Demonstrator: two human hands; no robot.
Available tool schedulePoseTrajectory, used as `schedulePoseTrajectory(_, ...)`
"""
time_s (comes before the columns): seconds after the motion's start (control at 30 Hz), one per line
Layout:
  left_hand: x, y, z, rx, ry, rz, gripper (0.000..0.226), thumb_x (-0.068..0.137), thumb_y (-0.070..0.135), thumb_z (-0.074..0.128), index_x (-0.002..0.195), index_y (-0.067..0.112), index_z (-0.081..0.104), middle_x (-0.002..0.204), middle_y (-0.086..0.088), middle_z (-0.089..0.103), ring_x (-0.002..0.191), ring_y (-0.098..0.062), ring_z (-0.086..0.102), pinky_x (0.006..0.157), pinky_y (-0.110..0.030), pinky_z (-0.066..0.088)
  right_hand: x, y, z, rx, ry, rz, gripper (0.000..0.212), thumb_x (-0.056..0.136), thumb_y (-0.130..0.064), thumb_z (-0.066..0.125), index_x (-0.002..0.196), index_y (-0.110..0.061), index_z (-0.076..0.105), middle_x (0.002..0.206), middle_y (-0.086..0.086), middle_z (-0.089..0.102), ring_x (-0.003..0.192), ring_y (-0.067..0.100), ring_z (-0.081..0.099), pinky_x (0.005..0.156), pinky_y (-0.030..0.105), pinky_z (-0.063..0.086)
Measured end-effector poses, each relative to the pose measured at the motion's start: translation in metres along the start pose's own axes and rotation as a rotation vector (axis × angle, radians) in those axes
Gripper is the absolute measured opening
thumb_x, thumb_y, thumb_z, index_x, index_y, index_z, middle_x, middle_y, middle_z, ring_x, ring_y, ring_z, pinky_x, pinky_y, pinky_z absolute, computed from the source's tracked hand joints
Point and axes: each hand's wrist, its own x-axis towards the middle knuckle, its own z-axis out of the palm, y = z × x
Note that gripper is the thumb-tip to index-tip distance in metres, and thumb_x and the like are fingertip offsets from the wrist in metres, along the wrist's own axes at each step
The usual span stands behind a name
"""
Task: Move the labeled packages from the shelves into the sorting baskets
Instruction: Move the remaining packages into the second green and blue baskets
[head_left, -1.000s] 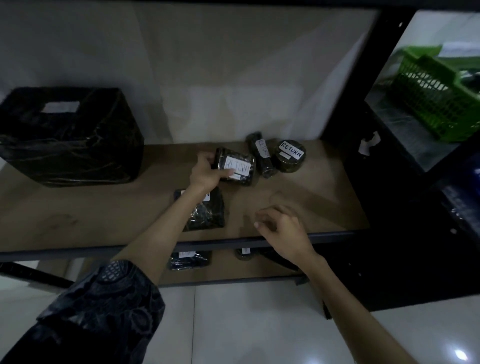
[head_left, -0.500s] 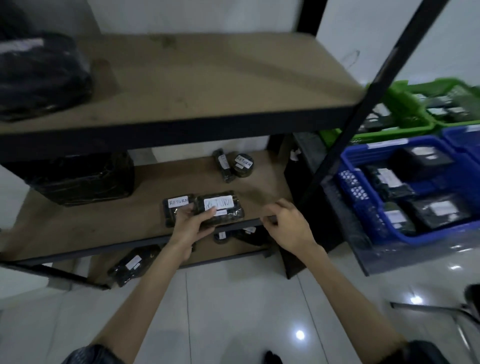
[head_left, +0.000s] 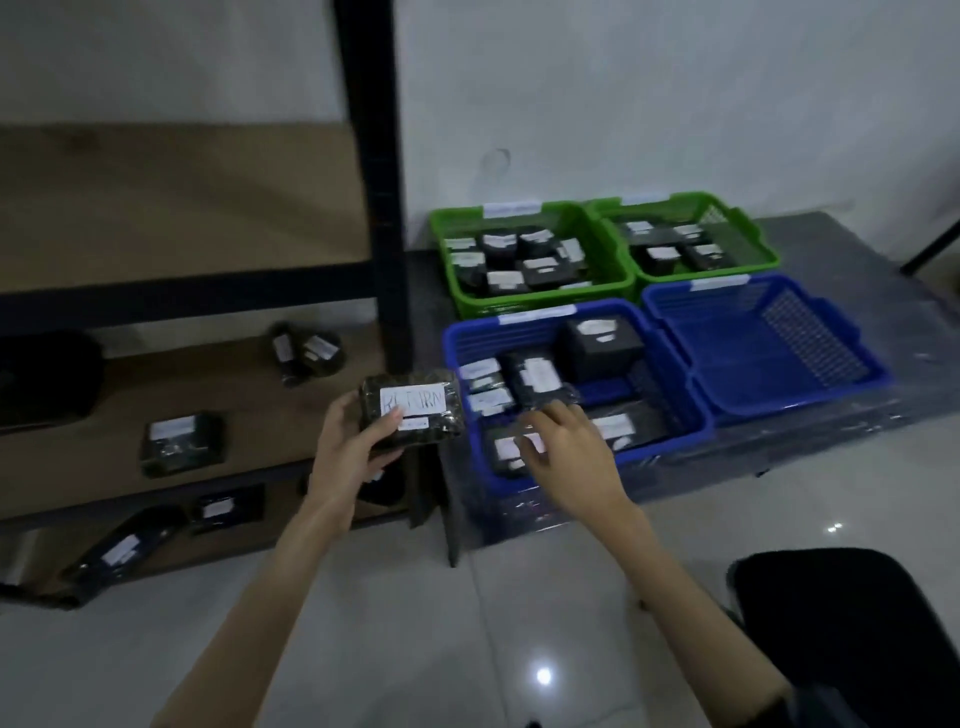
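Package (head_left: 413, 410) marked "RETURN" on its white label sits in the left hand (head_left: 353, 447), which serves as the grip: the thumb lies across the label's lower edge and the fingers curl round the package's left side and underside. It is a dark, plastic-wrapped block, held in the air level with the middle shelf (head_left: 218, 410), between the black shelf post (head_left: 382, 208) and the near blue basket (head_left: 470, 415), whose left wall stands at about 3 o'clock from the package, just beside it.

At 3 o'clock from the left hand, the right hand (head_left: 566, 457) hovers over the near blue basket's front part with its fingers loosely spread, holding nothing; whether the fingertips touch the packages beneath cannot be told. That basket holds several dark labeled packages.

At 3 o'clock from it stands a second blue basket (head_left: 831, 332), and at 12 o'clock from the pair stand two green baskets (head_left: 608, 239), both holding labeled packages. All four rest on a grey worktop (head_left: 852, 244) covered in clear film.

On the middle shelf, at 9 o'clock from the held package, lies another labeled package (head_left: 184, 441); at about 11 o'clock, two smaller wrapped items (head_left: 306, 353) lie touching. On the bottom shelf lie more dark packages (head_left: 228, 506).
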Motion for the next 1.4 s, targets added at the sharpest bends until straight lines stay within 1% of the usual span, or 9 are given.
schedulePoseTrajectory(0.13,-0.005,-0.002,0.096,-0.009,-0.033,-0.010,0.047,0.084,0.015,0.068,0.126,0.012,0.047,0.109,0.001,0.065,0.099,-0.014,0.065,0.073,-0.028,0.055,0.000,0.091,-0.051,0.070,-0.037,0.081,0.032,0.093,-0.024,0.055,0.122,-0.013,0.060,0.113,0.005,0.057,0.107,0.026,0.052,0.086,0.037,0.045)
schedulePoseTrajectory(0.37,0.022,-0.006,0.250,0.086,-0.151,-0.048,0.045,0.085,0.015,0.069,0.123,0.014,0.044,0.106,0.003,0.059,0.095,-0.013,0.062,0.074,-0.030,0.056,0.028,0.213,-0.108,0.136,-0.027,0.190,0.034,0.096,-0.028,0.050,0.127,-0.014,0.055,0.119,0.002,0.052,0.102,0.024,0.056,0.078,0.038,0.048)
schedulePoseTrajectory(0.6,0.114,-0.011,0.391,0.110,-0.165,-0.035,0.044,0.084,0.012,0.069,0.118,0.016,0.042,0.107,-0.003,0.061,0.087,-0.011,0.062,0.071,-0.028,0.054,0.121,0.336,-0.140,0.119,-0.025,0.210,0.039,0.098,-0.031,0.046,0.133,-0.015,0.048,0.128,0.005,0.047,0.101,0.023,0.056,0.084,0.040,0.049)
schedulePoseTrajectory(0.8,0.205,-0.008,0.490,0.171,-0.095,-0.057,0.053,0.085,0.018,0.069,0.127,0.010,0.039,0.122,-0.009,0.053,0.099,-0.020,0.057,0.082,-0.035,0.053,0.214,0.437,-0.160,0.129,-0.055,0.275,0.044,0.099,-0.028,0.046,0.140,-0.013,0.040,0.137,0.011,0.038,0.094,0.023,0.054,0.087,0.040,0.046)
schedulePoseTrajectory(0.9,0.232,-0.011,0.531,0.198,-0.084,-0.109,0.059,0.087,0.019,0.068,0.134,0.010,0.034,0.124,-0.006,0.046,0.099,-0.019,0.053,0.087,-0.035,0.052,0.250,0.478,-0.162,0.096,-0.063,0.333,0.047,0.098,-0.027,0.048,0.142,-0.013,0.038,0.138,0.016,0.035,0.114,0.034,0.046,0.093,0.043,0.042)
schedulePoseTrajectory(1.03,0.259,-0.018,0.566,0.239,-0.036,-0.142,0.060,0.087,0.017,0.066,0.133,0.010,0.028,0.131,-0.011,0.044,0.098,-0.021,0.054,0.089,-0.038,0.052,0.288,0.516,-0.159,0.045,-0.089,0.387,0.051,0.097,-0.028,0.048,0.144,-0.014,0.032,0.146,0.019,0.023,0.131,0.041,0.025,0.102,0.048,0.033)
schedulePoseTrajectory(1.17,0.279,-0.025,0.566,0.361,0.003,-0.102,0.062,0.088,0.018,0.066,0.136,0.013,0.028,0.136,-0.014,0.042,0.102,-0.026,0.055,0.087,-0.040,0.053,0.316,0.538,-0.147,0.096,-0.182,0.444,0.060,0.098,-0.029,0.045,0.150,-0.017,0.017,0.154,0.016,0.008,0.138,0.042,0.016,0.103,0.052,0.034)
schedulePoseTrajectory(1.27,0.288,-0.024,0.557,0.477,-0.001,-0.101,0.063,0.089,0.023,0.064,0.142,0.020,0.030,0.139,-0.010,0.042,0.109,-0.028,0.056,0.086,-0.039,0.054,0.328,0.548,-0.137,0.060,-0.199,0.484,0.061,0.099,-0.026,0.042,0.150,-0.015,0.011,0.151,0.019,0.017,0.135,0.043,0.022,0.100,0.052,0.036)
schedulePoseTrajectory(1.4,0.291,-0.023,0.548,0.597,0.057,-0.128,0.062,0.088,0.025,0.065,0.142,0.019,0.035,0.135,-0.011,0.049,0.107,-0.027,0.057,0.082,-0.038,0.055,0.334,0.556,-0.129,-0.075,-0.192,0.486,0.063,0.094,-0.018,0.046,0.148,-0.007,0.015,0.145,0.021,0.029,0.130,0.039,0.027,0.101,0.045,0.035)
